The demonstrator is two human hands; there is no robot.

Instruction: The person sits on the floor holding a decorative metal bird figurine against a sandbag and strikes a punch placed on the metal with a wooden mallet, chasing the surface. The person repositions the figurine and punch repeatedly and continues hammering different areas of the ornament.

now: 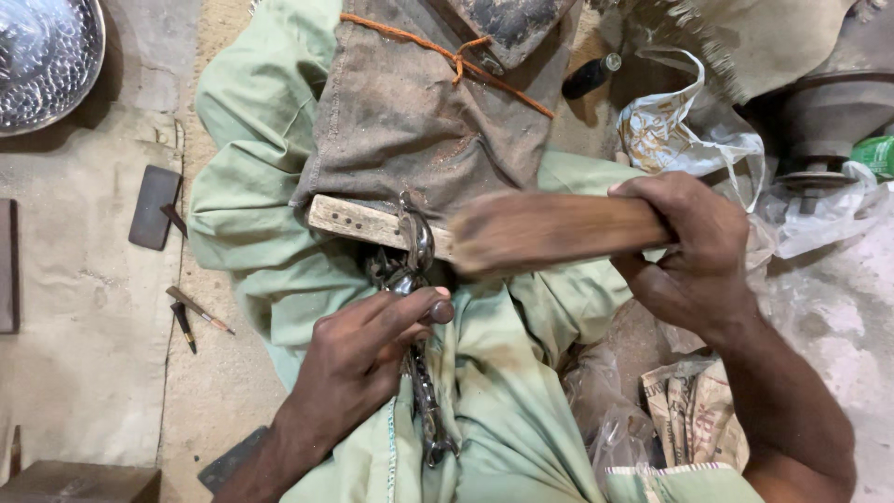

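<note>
My left hand [368, 359] grips a shiny metal piece [417, 270] with long handles that run down over my lap, and presses it against a pale wooden bar [358, 222] lying across my knees. My right hand [694, 251] is closed around a thick brown wooden block [549, 230], which is blurred and lies across the bar just right of the metal piece. A dusty grey cloth [419, 102] tied with an orange string [447, 51] covers my lap above the bar.
A hammered metal bowl [42, 56] sits at the top left. A dark flat stone [154, 207] and small pointed tools [194, 312] lie on the sandy floor at left. Crumpled plastic bags [694, 130] and paper packets [694, 414] crowd the right side.
</note>
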